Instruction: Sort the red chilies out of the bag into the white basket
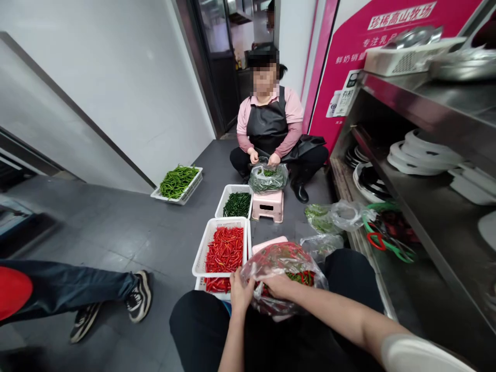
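Observation:
Between my knees sits a clear plastic bag (284, 258) with red chili peppers and green stems in it. My left hand (242, 290) is closed on the bag's left edge. Inside the bag's opening is my right hand (277, 285), its fingers hidden among the peppers (304, 278). Just left of the bag, a white basket (199, 258) full of red chili peppers (225, 250) is stacked over another white basket (200, 284) that also holds red chilies. Part of a pink stool (267, 244) shows behind the bag.
Opposite me a person (271, 121) squats, both hands at a bag of green peppers (268, 178) on a pink stool (268, 206). Baskets of dark green chilies (237, 204) and light green peppers (176, 182) stand on the floor. Someone's legs (77, 287) are left; metal shelves (434, 95) right.

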Tool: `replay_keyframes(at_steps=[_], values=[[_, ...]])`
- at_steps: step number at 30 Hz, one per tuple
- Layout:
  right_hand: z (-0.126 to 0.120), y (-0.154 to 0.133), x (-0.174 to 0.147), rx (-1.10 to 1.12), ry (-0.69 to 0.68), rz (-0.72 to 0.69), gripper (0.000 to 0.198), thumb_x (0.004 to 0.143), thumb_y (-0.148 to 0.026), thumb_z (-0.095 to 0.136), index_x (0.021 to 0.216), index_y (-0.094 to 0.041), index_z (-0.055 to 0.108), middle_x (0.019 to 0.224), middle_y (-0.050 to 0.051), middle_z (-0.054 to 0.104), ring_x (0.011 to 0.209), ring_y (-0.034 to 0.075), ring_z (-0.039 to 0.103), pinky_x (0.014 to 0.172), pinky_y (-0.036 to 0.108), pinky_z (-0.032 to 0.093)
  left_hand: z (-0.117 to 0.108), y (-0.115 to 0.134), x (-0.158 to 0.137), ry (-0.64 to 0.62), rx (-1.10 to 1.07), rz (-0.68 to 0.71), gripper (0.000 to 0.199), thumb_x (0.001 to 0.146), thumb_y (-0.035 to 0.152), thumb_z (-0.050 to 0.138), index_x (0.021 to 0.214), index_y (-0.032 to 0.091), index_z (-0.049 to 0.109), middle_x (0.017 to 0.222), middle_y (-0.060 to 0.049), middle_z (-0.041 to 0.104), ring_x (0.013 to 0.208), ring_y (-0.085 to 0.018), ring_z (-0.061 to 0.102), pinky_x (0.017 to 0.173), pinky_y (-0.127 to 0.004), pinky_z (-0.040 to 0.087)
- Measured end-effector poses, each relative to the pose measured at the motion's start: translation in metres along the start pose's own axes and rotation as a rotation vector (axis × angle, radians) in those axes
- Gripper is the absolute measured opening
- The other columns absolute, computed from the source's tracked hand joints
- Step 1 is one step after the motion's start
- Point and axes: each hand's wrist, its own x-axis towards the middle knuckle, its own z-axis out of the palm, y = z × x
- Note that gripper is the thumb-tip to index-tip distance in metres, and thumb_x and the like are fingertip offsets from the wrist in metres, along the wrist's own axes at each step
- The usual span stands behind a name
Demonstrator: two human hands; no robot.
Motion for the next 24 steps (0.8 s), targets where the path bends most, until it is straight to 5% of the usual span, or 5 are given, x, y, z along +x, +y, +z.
replay_keyframes(at_steps=[4,7,10,17,24], values=[[-0.017,0.028,-0.022,-0.068,-0.024,-0.059,0.027,0.069,-0.012,0.056,0.093,-0.02,0.067,0.101,0.009,0.066,0.089,0.023,0.06,0.081,0.034,0.046,-0.02,0.029,-0.03,0.154,-0.199,0.187,0.03,0.084,0.033,0.049,0.107,0.018,0.061,0.121,-0.011,0.059,0.117,-0.023,0.052,0.101,-0.035,0.04],[-0.032,0.04,-0.036,0.296,0.022,0.001,0.012,0.071,-0.015,0.059,0.076,-0.023,0.066,0.086,0.005,0.067,0.086,0.022,0.058,0.082,0.035,0.046,-0.026,0.049,-0.051,-0.228,-0.464,0.203,0.027,0.088,0.035,0.045,0.081,0.016,0.062,0.081,-0.006,0.066,0.079,-0.017,0.061,0.079,-0.029,0.049],[-0.028,0.068,-0.036,0.626,-0.053,0.155,0.019,0.077,-0.025,0.06,0.093,-0.02,0.067,0.092,0.005,0.065,0.079,0.017,0.057,0.07,0.028,0.047,0.0,0.049,-0.055,-0.563,-0.565,0.116,0.014,0.08,0.027,0.057,0.078,0.015,0.063,0.066,-0.001,0.062,0.059,-0.011,0.053,0.064,-0.023,0.045],[-0.041,0.073,-0.053,1.289,-0.195,0.426,0.032,0.069,-0.034,0.075,0.097,-0.019,0.068,0.086,0.002,0.064,0.055,0.005,0.05,0.043,0.015,0.038,0.028,0.057,-0.062,-0.264,-0.83,-0.093,0.024,0.074,0.017,0.066,0.098,0.017,0.062,0.078,0.001,0.06,0.062,-0.006,0.052,0.066,-0.02,0.044],[-0.034,0.061,-0.046,1.346,-0.116,0.485,0.027,0.065,-0.027,0.078,0.084,-0.015,0.064,0.07,-0.001,0.06,0.049,0.004,0.047,0.038,0.013,0.035,0.019,0.066,-0.051,-0.486,-1.003,-0.171,0.033,0.073,0.037,0.07,0.099,0.018,0.066,0.076,0.001,0.063,0.064,-0.006,0.056,0.058,-0.017,0.045]])
